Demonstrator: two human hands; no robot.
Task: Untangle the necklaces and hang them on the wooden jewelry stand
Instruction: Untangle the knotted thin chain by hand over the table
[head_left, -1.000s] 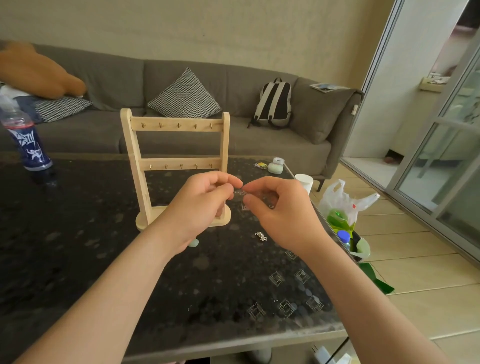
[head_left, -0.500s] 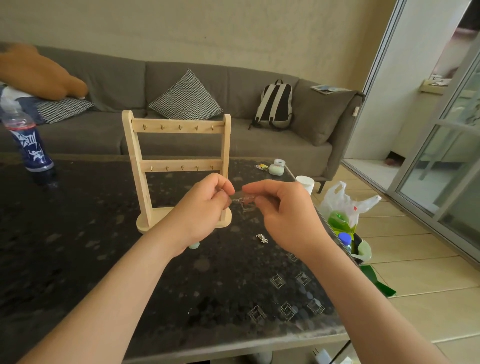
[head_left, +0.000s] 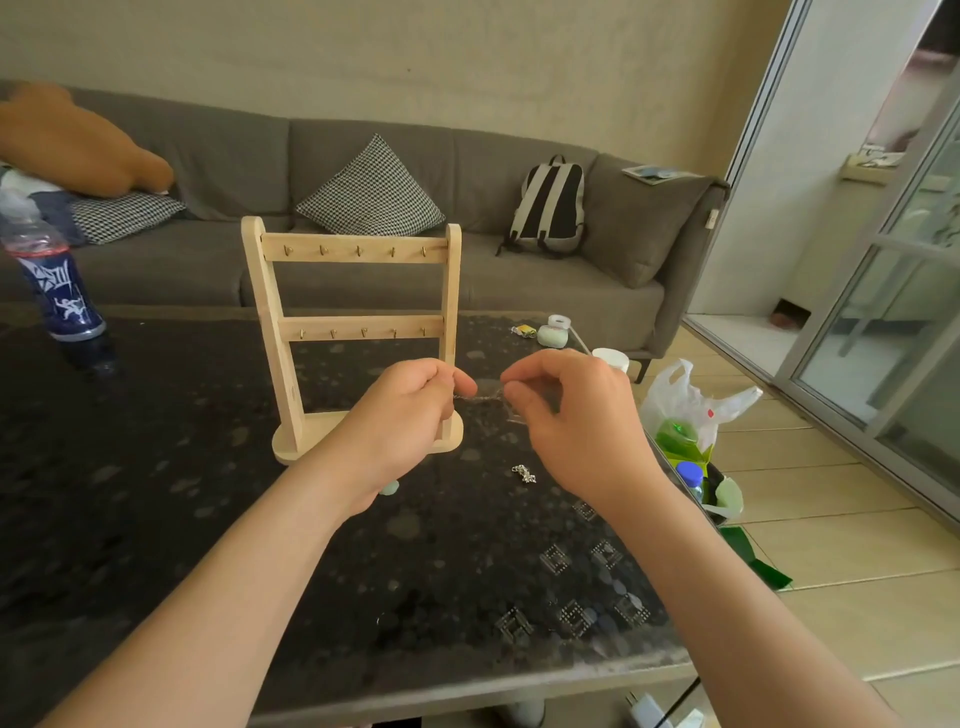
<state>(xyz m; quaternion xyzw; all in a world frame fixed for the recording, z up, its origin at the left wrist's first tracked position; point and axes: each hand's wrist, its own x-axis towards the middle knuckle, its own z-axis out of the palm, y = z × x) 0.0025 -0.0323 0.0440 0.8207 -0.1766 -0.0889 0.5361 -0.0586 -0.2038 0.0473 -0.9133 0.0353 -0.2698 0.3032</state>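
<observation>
A pale wooden two-rail jewelry stand (head_left: 358, 332) rises mid-table and blocks any straight reach to the far side. Near its base, the left hand (head_left: 400, 415) and right hand (head_left: 571, 415) pinch a thin silver chain (head_left: 478, 398) stretched between them. The dark speckled tabletop (head_left: 156, 519) gives room left of the stand up to a blue-labelled plastic bottle (head_left: 57, 291). A small silver chain heap (head_left: 523, 474) lies near right.

A single wide-angle view from the person's head looks forward and down across the desk (head_left: 156, 519). It sits close over the left hand (head_left: 400, 421) and right hand (head_left: 576, 426), with the sofa (head_left: 208, 270) at 12 o'clock and the glass door (head_left: 883, 338) at 3 o'clock.
</observation>
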